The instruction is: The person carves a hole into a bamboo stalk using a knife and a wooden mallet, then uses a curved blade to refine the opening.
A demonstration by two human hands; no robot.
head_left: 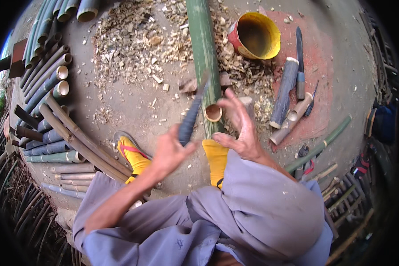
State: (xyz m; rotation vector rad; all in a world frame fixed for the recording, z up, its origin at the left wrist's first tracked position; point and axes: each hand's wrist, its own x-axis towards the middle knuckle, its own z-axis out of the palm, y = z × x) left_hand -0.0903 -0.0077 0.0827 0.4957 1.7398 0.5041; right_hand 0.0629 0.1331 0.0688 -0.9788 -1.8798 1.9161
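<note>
A knife (191,119) with a dark wrapped handle is in my left hand (172,153), its narrow blade pointing up and away over the left side of a green bamboo pole (202,40). The pole runs from the far edge toward me. Close to its near end is a round opening (213,113) with a pale reddish-brown inside. My right hand (240,126) is held beside this opening on the right, fingers apart and slightly blurred, holding nothing. Whether its fingertips touch the pole cannot be made out.
Wood chips (139,48) litter the ground around the pole. A red and yellow bucket (270,42) stands far right, near a long blade (299,57), a dark bamboo piece (284,91) and a brown notched one (292,117). Cut bamboo poles (48,88) are stacked at left.
</note>
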